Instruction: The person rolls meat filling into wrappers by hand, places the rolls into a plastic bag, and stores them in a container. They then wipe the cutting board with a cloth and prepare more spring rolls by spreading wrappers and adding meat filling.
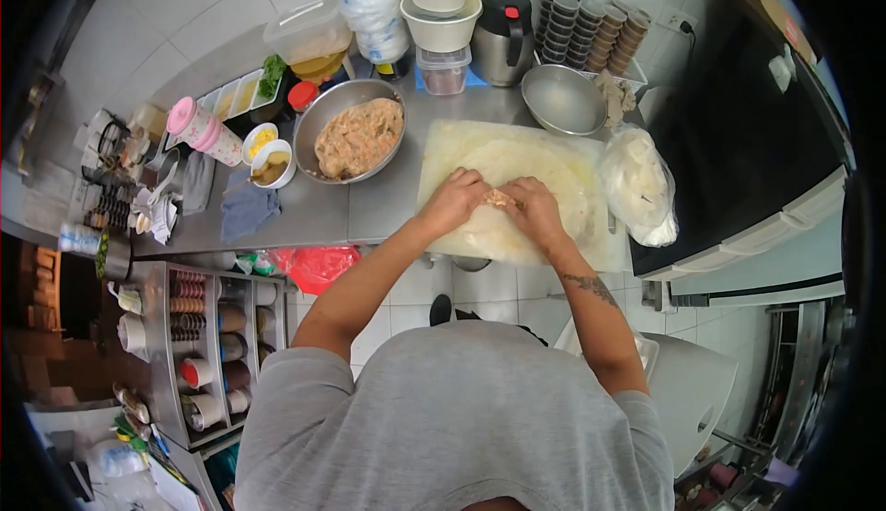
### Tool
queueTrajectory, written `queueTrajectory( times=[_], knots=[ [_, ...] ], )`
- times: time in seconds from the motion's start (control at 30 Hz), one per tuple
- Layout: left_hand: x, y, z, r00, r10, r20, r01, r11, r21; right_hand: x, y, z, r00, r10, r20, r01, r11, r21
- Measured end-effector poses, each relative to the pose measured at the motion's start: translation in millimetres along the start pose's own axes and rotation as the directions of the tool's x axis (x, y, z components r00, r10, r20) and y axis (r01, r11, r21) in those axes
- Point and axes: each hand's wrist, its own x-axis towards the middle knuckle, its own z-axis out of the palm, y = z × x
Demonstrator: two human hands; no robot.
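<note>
A clump of orange-pink minced filling (496, 198) lies between my two hands, over the pale cutting board (577, 220). My left hand (455, 199) has its fingers bent and pressed against the filling's left side. From the right, my right hand (533, 208) pinches at the same clump with curled fingers. A whitish sheet seems to lie on the board around my hands, but its edges are hard to make out. Left of the board, a steel bowl (399, 146) holds a mound of the same mixture (360, 137).
Right of the board sits a plastic bag of white dough-like stuff (637, 183). Behind it are an empty steel bowl (565, 100), a thermos jug (503, 38) and stacked white tubs (441, 22). Two small bowls, a pink cup (205, 131) and a blue cloth (249, 211) stand leftward.
</note>
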Motion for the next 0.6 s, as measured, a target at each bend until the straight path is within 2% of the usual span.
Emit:
queueTrajectory(
  times=[0.1,0.13,0.2,0.27,0.33,0.4,0.43,0.53,0.6],
  knots=[
    [-4.6,3.5,-7.6,0.997,-0.03,-0.076,0.03,1.0,0.002,-6.5,-2.5,-9.9,0.977,-0.058,-0.206,0.049,0.998,-0.047],
    [-6.2,4.6,-8.9,0.993,-0.041,-0.113,0.042,0.999,0.003,-7.5,1.8,-16.4,0.987,-0.036,-0.157,0.032,0.999,-0.024],
    [-7.4,0.7,-7.7,0.996,-0.016,-0.084,0.021,0.998,0.067,-18.1,11.5,-26.5,0.999,0.017,-0.046,-0.016,1.0,0.024],
    [-10.7,-0.2,-6.7,0.999,-0.026,-0.041,0.029,0.996,0.089,-21.7,15.7,-28.1,0.999,0.053,-0.012,-0.052,0.997,0.052],
    [-9.0,-0.7,-13.5,0.998,-0.066,0.01,0.065,0.994,0.083,-22.5,16.9,-35.3,0.998,0.055,-0.04,-0.052,0.996,0.07],
    [-8.1,2.9,-18.4,0.999,-0.047,-0.027,0.05,0.994,0.102,-24.8,15.5,-39.3,0.993,0.032,-0.117,-0.021,0.996,0.092],
    [-8.3,5.7,-19.3,0.998,-0.041,-0.042,0.045,0.993,0.109,-26.8,18.2,-40.3,0.995,0.046,-0.089,-0.039,0.996,0.081],
    [11.9,31.1,0.9,0.979,0.161,-0.122,-0.128,0.962,0.241,-32.8,27.5,-46.9,0.994,0.104,0.016,-0.105,0.993,0.052],
    [26.3,38.6,25.0,0.977,0.201,-0.064,-0.181,0.955,0.236,-29.8,27.9,-54.3,0.984,0.144,0.104,-0.149,0.988,0.039]
  ],
)
